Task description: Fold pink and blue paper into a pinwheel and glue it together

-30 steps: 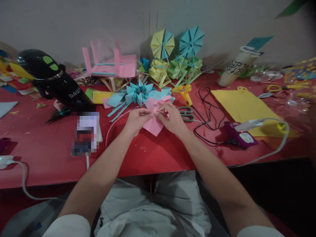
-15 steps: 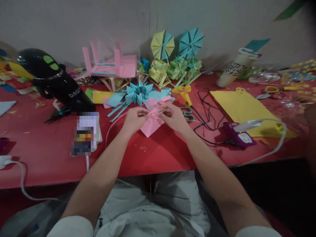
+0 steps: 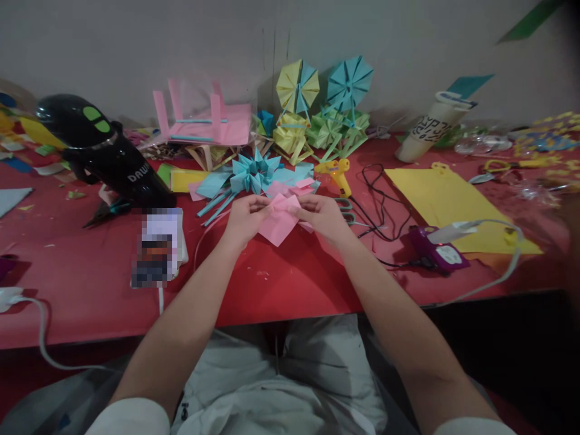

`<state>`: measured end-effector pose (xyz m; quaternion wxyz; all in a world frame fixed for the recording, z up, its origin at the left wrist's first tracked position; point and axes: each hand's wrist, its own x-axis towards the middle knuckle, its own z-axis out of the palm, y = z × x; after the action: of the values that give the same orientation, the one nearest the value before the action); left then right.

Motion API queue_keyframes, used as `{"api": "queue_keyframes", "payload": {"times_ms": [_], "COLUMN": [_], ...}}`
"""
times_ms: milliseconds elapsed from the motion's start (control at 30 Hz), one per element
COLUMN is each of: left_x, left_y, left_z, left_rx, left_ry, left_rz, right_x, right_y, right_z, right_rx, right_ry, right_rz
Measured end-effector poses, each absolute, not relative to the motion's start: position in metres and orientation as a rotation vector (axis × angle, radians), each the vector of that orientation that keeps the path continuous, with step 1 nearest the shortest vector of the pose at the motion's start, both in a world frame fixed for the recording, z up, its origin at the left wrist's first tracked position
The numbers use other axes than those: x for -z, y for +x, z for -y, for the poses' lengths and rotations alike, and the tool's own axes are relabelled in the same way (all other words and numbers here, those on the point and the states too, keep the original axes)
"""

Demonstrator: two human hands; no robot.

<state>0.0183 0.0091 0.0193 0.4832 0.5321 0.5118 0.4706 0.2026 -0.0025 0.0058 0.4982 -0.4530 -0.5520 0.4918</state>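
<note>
A folded pink paper sheet (image 3: 277,222) hangs just above the red table (image 3: 290,284), held between both hands. My left hand (image 3: 243,219) pinches its left edge with closed fingers. My right hand (image 3: 322,216) grips the right edge the same way. Just behind the sheet lie a blue folded paper star (image 3: 251,172) and loose pink and blue paper pieces.
A black hair dryer (image 3: 104,154) lies at the left, a yellow glue gun (image 3: 338,172) and scissors (image 3: 348,211) right of the hands. Yellow sheet (image 3: 448,199), purple device (image 3: 437,254) with cables, and a white bottle (image 3: 426,130) are farther right. Paper pinwheels (image 3: 324,90) stand by the wall.
The pink sheet has been turned and spread flatter between the hands, which moved slightly apart. My head has tilted a little.
</note>
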Motion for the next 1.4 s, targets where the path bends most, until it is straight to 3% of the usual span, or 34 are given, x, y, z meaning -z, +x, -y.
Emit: {"api": "queue_keyframes", "payload": {"times_ms": [800, 1133, 1400], "left_x": [-0.0138, -0.0134, -0.0121], "left_y": [0.0172, 0.0193, 0.0149], "left_z": [-0.0152, -0.0151, -0.0153], "left_rx": [-1.194, -1.214, -1.226], "left_ry": [1.257, 1.262, 1.283], "left_rz": [-1.277, -1.281, -1.277], "right_x": [-0.0035, -0.0023, -0.0003], "right_y": [0.2049, 0.2043, 0.208], "right_z": [-0.0001, 0.0005, -0.0019], "right_rx": [-1.348, -1.194, -1.328], "right_ry": [-1.113, -1.156, -1.026], "right_rz": [1.129, 1.18, 1.213]}}
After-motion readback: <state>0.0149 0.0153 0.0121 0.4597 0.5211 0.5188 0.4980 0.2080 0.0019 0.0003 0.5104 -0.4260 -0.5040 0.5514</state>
